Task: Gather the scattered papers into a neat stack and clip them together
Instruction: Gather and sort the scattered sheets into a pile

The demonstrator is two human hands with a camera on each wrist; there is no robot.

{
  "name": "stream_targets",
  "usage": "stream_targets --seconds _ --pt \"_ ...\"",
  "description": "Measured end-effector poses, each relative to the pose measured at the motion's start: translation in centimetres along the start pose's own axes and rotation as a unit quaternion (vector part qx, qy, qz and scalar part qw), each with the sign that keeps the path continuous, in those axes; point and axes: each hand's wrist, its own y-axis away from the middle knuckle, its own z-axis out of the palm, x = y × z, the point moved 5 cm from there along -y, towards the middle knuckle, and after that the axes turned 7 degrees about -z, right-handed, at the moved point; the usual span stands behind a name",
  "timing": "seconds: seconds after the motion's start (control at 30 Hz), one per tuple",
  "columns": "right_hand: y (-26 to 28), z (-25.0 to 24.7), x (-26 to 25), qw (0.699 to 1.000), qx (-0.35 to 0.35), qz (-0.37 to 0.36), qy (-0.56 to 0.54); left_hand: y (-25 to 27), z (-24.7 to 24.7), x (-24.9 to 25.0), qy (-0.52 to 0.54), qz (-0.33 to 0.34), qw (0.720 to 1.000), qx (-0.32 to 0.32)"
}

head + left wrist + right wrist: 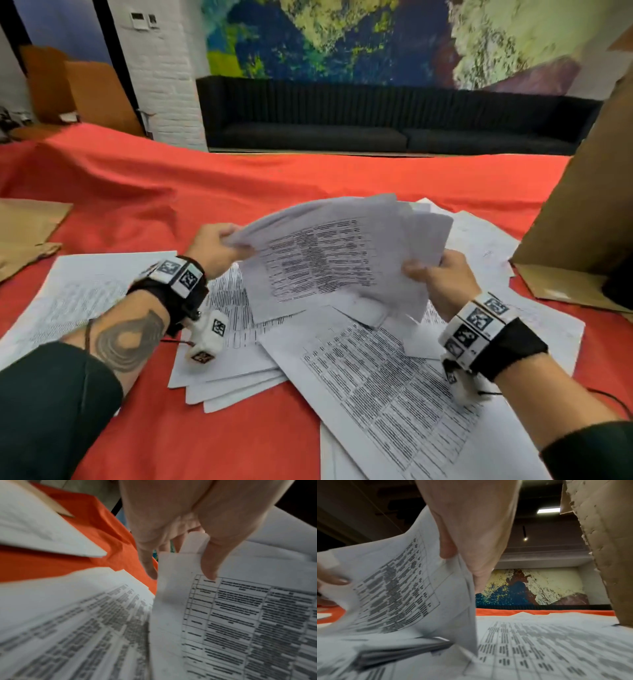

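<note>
A loose bundle of printed white papers (329, 253) is lifted off the table, fanned and uneven. My left hand (219, 248) pinches its left corner; in the left wrist view the fingers (210, 563) curl over the sheet's (231, 615) top edge. My right hand (442, 277) grips the bundle's right lower edge; in the right wrist view the thumb (448, 547) presses the held sheet (406, 588). More printed sheets (394, 390) lie scattered on the red cloth below, with a small pile (233, 363) under my left wrist. No clip is visible.
The table is covered by a red cloth (205, 185). A tall cardboard box (589, 192) stands at the right edge, close to my right hand. Flat brown cardboard (27, 229) lies at the far left. A black sofa (376, 120) runs behind the table.
</note>
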Motion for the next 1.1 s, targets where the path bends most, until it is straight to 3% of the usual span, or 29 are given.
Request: stream_targets --seconds 0.13,0.2,0.3,0.37,0.43,0.53,0.63,0.73,0.83,0.93,1.03,1.1 --pt "-0.3 -0.4 -2.5 0.996 0.045 -0.05 -0.054 0.0 -2.5 3.8 0.138 0.086 0.981 0.105" --pt "-0.3 -1.0 -3.8 0.988 0.042 -0.071 -0.131 -0.2 -3.9 5.1 0.242 0.133 0.955 0.106" --pt "0.6 -0.9 -3.8 0.984 0.014 -0.07 -0.166 -0.4 -2.2 3.2 0.317 0.079 0.945 -0.029" --pt "1.5 -0.1 -2.7 0.99 -0.027 -0.041 -0.131 0.7 0.0 1.2 0.285 0.026 0.95 -0.127" --pt "2.3 1.0 -1.7 0.994 -0.068 -0.018 -0.082 1.9 1.3 1.0 0.218 0.024 0.964 -0.153" --pt "2.3 1.2 -2.1 0.998 -0.036 -0.049 -0.021 2.6 0.9 3.6 0.183 0.068 0.978 -0.075" --pt "1.3 0.2 -4.8 0.986 0.038 -0.14 -0.076 3.4 -1.5 7.7 0.264 0.129 0.956 0.012" --pt "0.9 -0.5 -6.8 0.972 0.058 -0.207 -0.098 4.1 -2.3 8.9 0.313 0.177 0.933 -0.007" --pt "1.3 0.0 -4.1 0.988 0.014 -0.138 -0.062 3.5 -0.4 4.4 0.269 0.093 0.958 -0.043" --pt "2.1 0.1 -2.1 0.994 0.057 -0.089 0.008 3.2 1.1 0.8 0.28 0.034 0.959 -0.014" --pt "1.8 0.3 -3.7 0.987 0.093 -0.126 0.035 2.8 0.4 2.0 0.319 0.027 0.944 0.076" --pt "1.4 0.2 -5.4 0.98 0.113 -0.163 0.014 2.4 -0.7 3.9 0.372 0.063 0.923 0.08"
